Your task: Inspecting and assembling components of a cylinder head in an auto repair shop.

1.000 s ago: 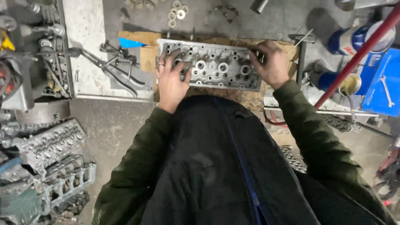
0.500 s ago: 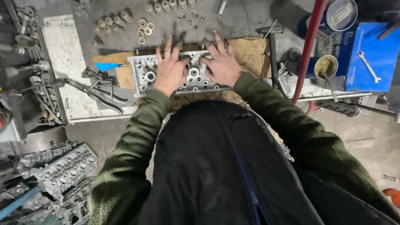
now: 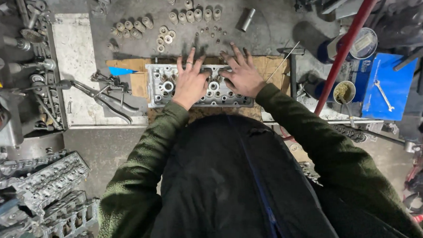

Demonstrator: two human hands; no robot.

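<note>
Right, both palms flat, fingers splayed wide: left hand (image 3: pixel 191 83) and right hand (image 3: pixel 240 77) on the grey cylinder head (image 3: pixel 165 85), likely steadying it. Holding nothing. Valve springs (image 3: pixel 188 15) lined up at twelve o'clock, pliers (image 3: pixel 107 96) at nine.

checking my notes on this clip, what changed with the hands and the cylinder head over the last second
Both hands moved inward. A second ago they gripped the cylinder head at its two ends; now the left hand and right hand lie flat with fingers spread, side by side on its top face, gripping nothing. The head stays on the cardboard, and the valve springs behind it stay in their rows.
</note>
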